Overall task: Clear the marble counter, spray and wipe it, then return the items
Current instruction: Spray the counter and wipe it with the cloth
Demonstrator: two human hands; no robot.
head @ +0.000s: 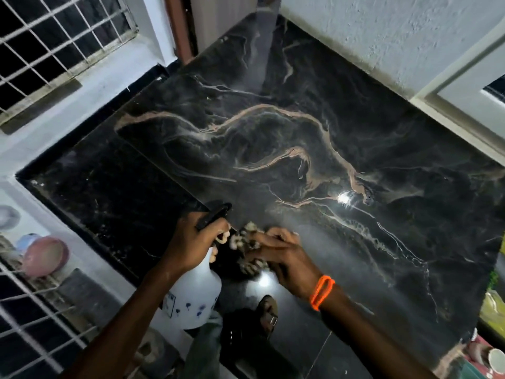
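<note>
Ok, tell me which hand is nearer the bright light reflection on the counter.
Right. The right hand rests on the cloth, closer to the reflection; the left hand, gripping the spray bottle, sits farther left.

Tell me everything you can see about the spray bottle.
The spray bottle is white, translucent-looking plastic with a rounded body and small blue marks printed low on its side. A narrow neck leads up to a black trigger head whose nozzle points out over the dark marble counter. The left hand grips it around the neck and trigger, holding it roughly upright at the counter's near edge. It appears held in the air; its base is partly hidden.
</note>
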